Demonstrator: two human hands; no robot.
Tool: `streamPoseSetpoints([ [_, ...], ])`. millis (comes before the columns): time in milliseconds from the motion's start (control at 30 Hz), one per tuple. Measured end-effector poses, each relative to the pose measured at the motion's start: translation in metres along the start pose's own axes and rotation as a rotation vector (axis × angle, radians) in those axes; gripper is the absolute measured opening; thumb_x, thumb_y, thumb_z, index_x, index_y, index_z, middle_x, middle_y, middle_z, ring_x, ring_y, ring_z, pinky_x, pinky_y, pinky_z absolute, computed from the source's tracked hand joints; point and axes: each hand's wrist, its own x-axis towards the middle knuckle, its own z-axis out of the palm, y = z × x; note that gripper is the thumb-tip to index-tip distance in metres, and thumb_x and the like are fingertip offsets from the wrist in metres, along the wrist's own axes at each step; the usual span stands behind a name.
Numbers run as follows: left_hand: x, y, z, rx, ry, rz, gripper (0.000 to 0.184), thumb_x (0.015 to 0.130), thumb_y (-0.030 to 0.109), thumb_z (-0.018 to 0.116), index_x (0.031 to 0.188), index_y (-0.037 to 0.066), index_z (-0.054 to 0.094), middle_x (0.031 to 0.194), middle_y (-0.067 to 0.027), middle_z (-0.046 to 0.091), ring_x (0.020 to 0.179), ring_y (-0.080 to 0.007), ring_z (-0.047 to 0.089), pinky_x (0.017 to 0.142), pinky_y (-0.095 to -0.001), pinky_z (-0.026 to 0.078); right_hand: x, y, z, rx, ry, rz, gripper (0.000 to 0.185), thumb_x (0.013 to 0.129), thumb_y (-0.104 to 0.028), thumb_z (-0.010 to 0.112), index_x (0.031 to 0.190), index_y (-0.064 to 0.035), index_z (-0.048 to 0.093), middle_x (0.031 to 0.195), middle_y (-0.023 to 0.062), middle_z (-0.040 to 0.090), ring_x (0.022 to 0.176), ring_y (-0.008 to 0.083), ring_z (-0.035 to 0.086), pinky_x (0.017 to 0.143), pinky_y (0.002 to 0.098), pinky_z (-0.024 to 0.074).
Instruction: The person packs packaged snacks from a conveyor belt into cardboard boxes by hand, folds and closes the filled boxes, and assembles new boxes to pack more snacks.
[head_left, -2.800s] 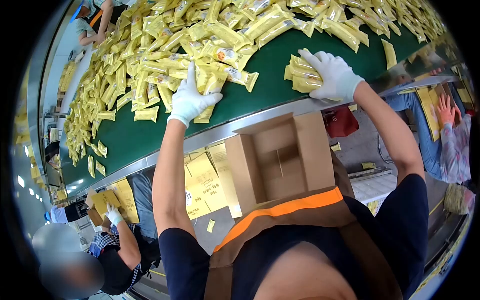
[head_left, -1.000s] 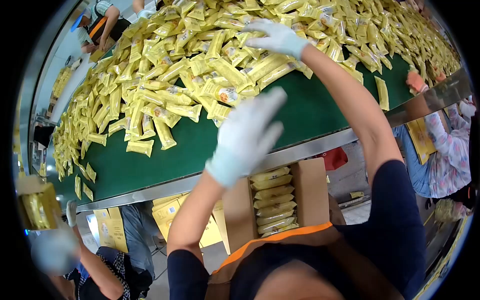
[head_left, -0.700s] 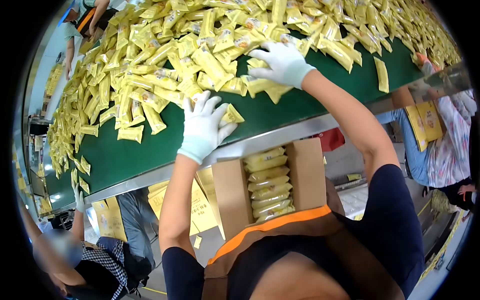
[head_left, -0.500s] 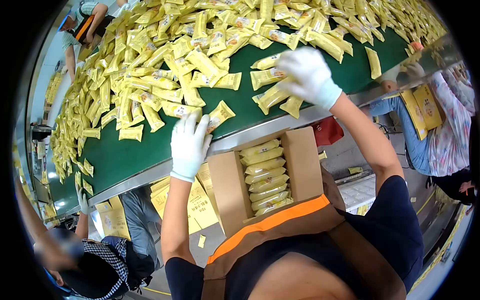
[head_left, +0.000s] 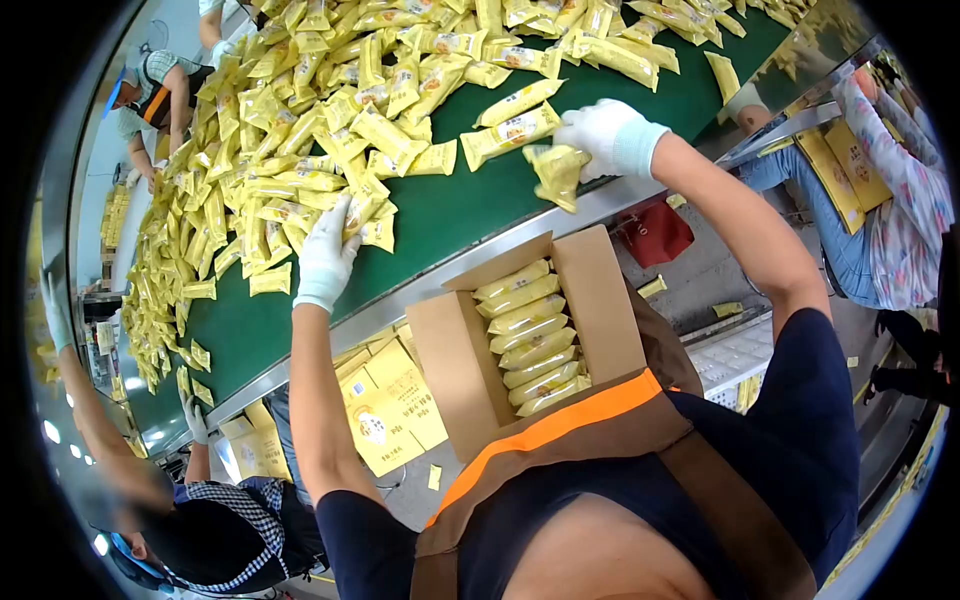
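Note:
My left hand [head_left: 328,255], in a white glove, rests at the near edge of the pile of yellow packets [head_left: 300,150] on the green belt [head_left: 430,220]. Its fingers touch packets there, and whether they grip one is hidden. In a white glove too, my right hand [head_left: 605,140] is closed on yellow packets [head_left: 556,174] near the belt's metal edge. Two loose packets [head_left: 510,135] lie just left of it. An open cardboard box [head_left: 455,370] stands against my apron below the edge, with a row of yellow packets [head_left: 530,340] inside.
Flat yellow cartons [head_left: 395,405] lie left of the box. A red bag [head_left: 655,232] is beyond its right side. Co-workers are at the left [head_left: 220,530], the upper left [head_left: 160,95] and the right [head_left: 900,240]. The belt's metal rail [head_left: 480,250] runs between me and the pile.
My right hand has closed on packets and drawn them toward the belt's near edge. My left hand has shifted left, against the pile. In the older frames the box went from empty to holding packets.

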Motion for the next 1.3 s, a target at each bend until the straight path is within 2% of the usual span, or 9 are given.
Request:
streamPoseSetpoints([
  [67,0.000,0.002,0.001,0.135,-0.105,-0.056,0.061,0.088,0.032,0.067,0.142,0.016,0.044,0.117,-0.0135,0.064,0.110,-0.0319,0.060,0.107,-0.0483,0.034,-0.009,0.003,-0.002,0.113,0.018,0.231,0.043,0.073,-0.043,0.074,0.100,-0.0110,0.066,0.101,0.0138,0.066,0.094,0.0329,0.066,0.083,0.0426,0.0521],
  [167,-0.023,0.015,-0.005,-0.072,-0.081,-0.269,0.061,0.085,0.039,0.070,0.137,0.015,0.050,0.116,-0.0142,0.065,0.105,-0.0341,0.062,0.092,-0.0438,0.047,-0.016,-0.001,0.008,0.121,0.092,0.428,0.054,0.075,-0.058,0.068,0.093,-0.0074,0.068,0.101,0.0159,0.065,0.097,0.0320,0.064,0.082,0.0427,0.0513],
  [300,-0.054,0.002,0.031,-0.395,0.241,-0.388,0.056,0.083,0.033,0.074,0.130,0.012,0.053,0.115,-0.0146,0.065,0.103,-0.0342,0.063,0.087,-0.0410,0.051,-0.025,-0.005,0.029,0.173,0.346,0.259,0.048,0.087,-0.050,0.059,0.104,-0.0054,0.065,0.108,0.0140,0.062,0.104,0.0320,0.057,0.087,0.0421,0.0473],
  [400,-0.059,0.006,0.019,-0.142,0.138,-0.217,0.058,0.080,0.028,0.076,0.130,0.014,0.053,0.116,-0.0094,0.063,0.102,-0.0310,0.062,0.087,-0.0385,0.050,-0.034,0.002,0.047,0.185,0.422,0.102,0.039,0.093,-0.044,0.053,0.114,-0.0111,0.061,0.108,0.0119,0.062,0.101,0.0295,0.058,0.081,0.0425,0.0484],
  [700,-0.057,0.009,0.016,-0.005,0.024,-0.134,0.056,0.099,0.046,0.046,0.146,0.017,0.042,0.117,-0.0105,0.062,0.106,-0.0316,0.059,0.097,-0.0441,0.042,-0.035,-0.016,0.017,0.254,0.154,0.119,0.061,0.079,-0.054,0.067,0.114,-0.0047,0.060,0.104,0.0183,0.060,0.100,0.0358,0.058,0.088,0.0435,0.0475],
  [933,-0.030,-0.013,-0.018,-0.455,-0.384,-0.246,0.060,0.089,0.044,0.062,0.140,0.012,0.053,0.108,-0.0216,0.059,0.100,-0.0338,0.059,0.090,-0.0372,0.046,0.082,-0.012,-0.023,0.369,-0.040,0.013,0.072,0.078,-0.062,0.062,0.122,-0.0051,0.059,0.115,0.0185,0.062,0.110,0.0348,0.058,0.096,0.0391,0.0441],
  [1033,-0.038,0.006,-0.016,-0.293,-0.218,-0.153,0.065,0.086,0.044,0.066,0.140,0.012,0.052,0.119,-0.0198,0.059,0.108,-0.0336,0.060,0.093,-0.0376,0.048,0.076,-0.016,-0.020,0.462,-0.172,0.055,0.064,0.074,-0.062,0.065,0.109,-0.0086,0.061,0.107,0.0180,0.064,0.103,0.0348,0.060,0.087,0.0400,0.0470],
  [1133,-0.039,0.037,-0.029,-0.207,-0.327,-0.321,0.079,0.074,0.045,0.072,0.142,0.012,0.047,0.122,-0.0178,0.063,0.108,-0.0348,0.062,0.095,-0.0377,0.049,0.036,-0.040,-0.003,0.233,0.108,-0.076,0.057,0.069,-0.052,0.072,0.105,-0.0094,0.061,0.105,0.0143,0.062,0.096,0.0324,0.060,0.085,0.0407,0.0454],
  [1300,0.009,0.047,-0.025,-0.921,0.024,-0.295,0.082,0.076,0.027,0.076,0.140,-0.010,0.041,0.124,-0.0188,0.062,0.111,-0.0204,0.061,0.097,-0.0305,0.047,-0.012,-0.022,0.005,0.092,0.306,0.117,0.070,0.062,-0.042,0.079,0.120,-0.0078,0.056,0.110,0.0132,0.062,0.101,0.0301,0.059,0.089,0.0410,0.0426],
])
